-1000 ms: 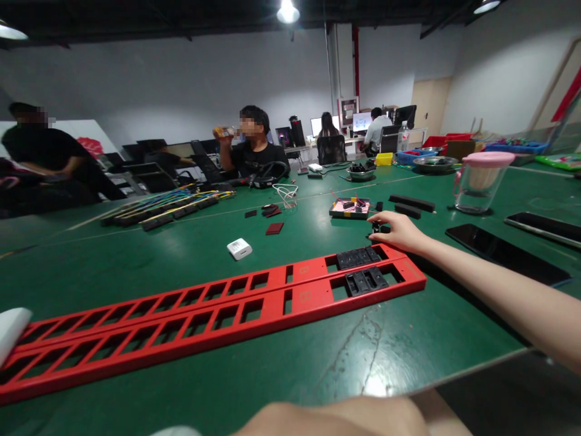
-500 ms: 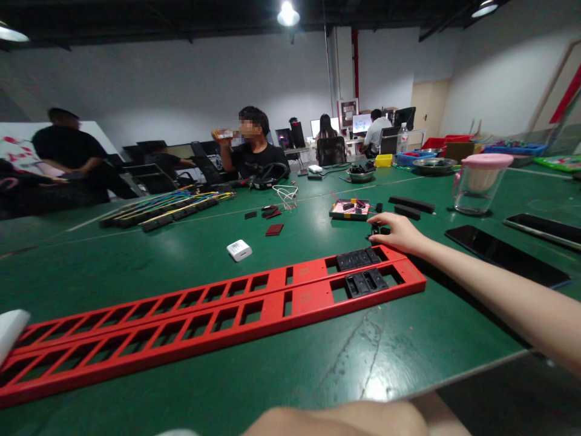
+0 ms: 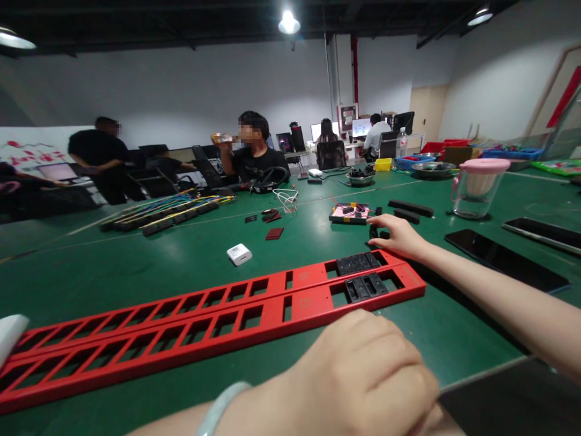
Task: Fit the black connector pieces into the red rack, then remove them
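Observation:
A long red slotted frame lies across the green table. Several small black parts fill the slots at its right end. My right hand reaches past that end, fingers curled over small black parts on the table; whether it grips one is hidden. My left hand is close to the camera at the table's near edge, curled into a loose fist with a pale bangle on the wrist, and what it holds, if anything, is hidden.
A white box, dark red pads, a pink tray of parts, black bars, a pink-lidded jug and dark flat panels lie about. Cable strips sit far left. Several people sit or stand beyond the table.
My left hand has risen into view from the bottom edge. My right hand has stayed at the black parts. The person at far left has walked rightward.

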`<state>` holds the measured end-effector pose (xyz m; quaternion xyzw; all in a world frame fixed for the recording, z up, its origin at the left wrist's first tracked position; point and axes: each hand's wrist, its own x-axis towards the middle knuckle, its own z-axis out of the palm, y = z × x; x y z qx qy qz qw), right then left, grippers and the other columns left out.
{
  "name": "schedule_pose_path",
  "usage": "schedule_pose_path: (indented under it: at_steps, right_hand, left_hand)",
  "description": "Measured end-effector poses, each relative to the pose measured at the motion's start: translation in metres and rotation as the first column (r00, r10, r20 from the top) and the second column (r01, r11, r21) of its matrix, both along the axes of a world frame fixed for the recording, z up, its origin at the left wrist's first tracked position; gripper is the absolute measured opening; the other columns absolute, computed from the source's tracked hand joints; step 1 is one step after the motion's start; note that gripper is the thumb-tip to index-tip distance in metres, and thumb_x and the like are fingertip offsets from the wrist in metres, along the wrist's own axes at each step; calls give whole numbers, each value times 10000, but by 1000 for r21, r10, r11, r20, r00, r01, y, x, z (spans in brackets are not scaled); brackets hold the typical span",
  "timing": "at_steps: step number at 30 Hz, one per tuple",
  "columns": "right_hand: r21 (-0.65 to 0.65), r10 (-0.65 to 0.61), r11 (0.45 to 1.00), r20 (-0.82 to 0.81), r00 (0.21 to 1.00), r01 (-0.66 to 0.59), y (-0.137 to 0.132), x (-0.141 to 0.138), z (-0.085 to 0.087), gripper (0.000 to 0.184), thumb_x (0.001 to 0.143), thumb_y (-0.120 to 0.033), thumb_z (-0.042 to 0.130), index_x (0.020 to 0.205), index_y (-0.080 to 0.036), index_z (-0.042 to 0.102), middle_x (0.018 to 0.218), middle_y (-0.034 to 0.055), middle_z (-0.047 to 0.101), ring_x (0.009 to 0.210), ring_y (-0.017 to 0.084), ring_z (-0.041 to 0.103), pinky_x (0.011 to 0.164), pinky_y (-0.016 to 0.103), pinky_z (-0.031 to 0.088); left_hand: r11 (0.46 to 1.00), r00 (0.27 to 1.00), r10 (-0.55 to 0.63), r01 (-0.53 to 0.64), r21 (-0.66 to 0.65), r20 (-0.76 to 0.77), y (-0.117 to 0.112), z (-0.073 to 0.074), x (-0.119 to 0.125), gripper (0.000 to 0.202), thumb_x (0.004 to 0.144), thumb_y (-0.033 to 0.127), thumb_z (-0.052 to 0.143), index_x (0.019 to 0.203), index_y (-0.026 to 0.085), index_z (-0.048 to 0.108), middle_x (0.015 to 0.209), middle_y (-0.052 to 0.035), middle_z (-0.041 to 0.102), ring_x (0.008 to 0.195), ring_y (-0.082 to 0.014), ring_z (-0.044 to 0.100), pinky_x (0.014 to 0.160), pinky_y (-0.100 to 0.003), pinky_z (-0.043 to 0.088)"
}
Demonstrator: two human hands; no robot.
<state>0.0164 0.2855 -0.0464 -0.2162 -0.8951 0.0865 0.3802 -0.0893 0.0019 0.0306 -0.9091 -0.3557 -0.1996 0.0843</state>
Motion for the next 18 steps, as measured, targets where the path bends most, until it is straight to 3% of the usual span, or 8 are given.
schedule_pose_path:
  at_steps: [2,5,9,13,15,18]
  right_hand:
    - [11,8,1000,2,1000,-8,-1,0,1,428,680,-322,648,1068,-162,562,1022,69,582,921,170,549,840,296,437]
    - [0,15,1000,-20,1000,-15,-4,0,0,428,687,-333,641,1072,-163,559,1036,68,584,945,172,547,859,302,433]
    - [-93,26,995,-88,996,-34,-14,-2,4,483,650,-349,671,1080,-162,556,1022,59,600,899,162,571,825,289,462]
    - [-220,45,971,-196,980,-88,-32,-1,22,498,606,-392,693,1026,-150,579,992,65,608,880,167,577,818,300,475]
    - [-342,108,924,-197,974,-172,-44,5,33,514,597,-400,694,1028,-145,578,1000,68,603,892,168,576,830,306,475]
    - [-540,287,794,-71,955,-279,-62,19,38,573,582,-376,702,1086,-147,556,1041,73,591,921,176,575,836,308,478]
  left_hand:
    - [995,981,97,-89,54,-167,12,-23,4,317,856,290,394,1108,140,514,1107,-75,562,1079,-152,490,950,-285,412]
    - [971,925,236,-233,46,-298,23,-46,-1,541,859,415,317,1285,83,347,1365,-154,296,1282,-260,262,1045,-372,316]
    - [954,912,268,-296,-48,-311,27,-52,-11,611,858,438,265,1344,68,235,1410,-165,159,1319,-275,136,1081,-389,254]
    - [933,923,278,-325,-153,-265,29,-54,-14,640,849,467,265,1364,95,187,1428,-130,98,1330,-249,78,1106,-378,207]
    - [925,927,276,-328,-191,-256,29,-56,-15,651,849,474,249,1371,96,161,1430,-126,82,1332,-238,65,1114,-369,187]
    - [920,928,273,-329,-214,-252,28,-57,-15,653,852,470,225,1375,89,137,1430,-127,71,1333,-230,49,1119,-363,171]
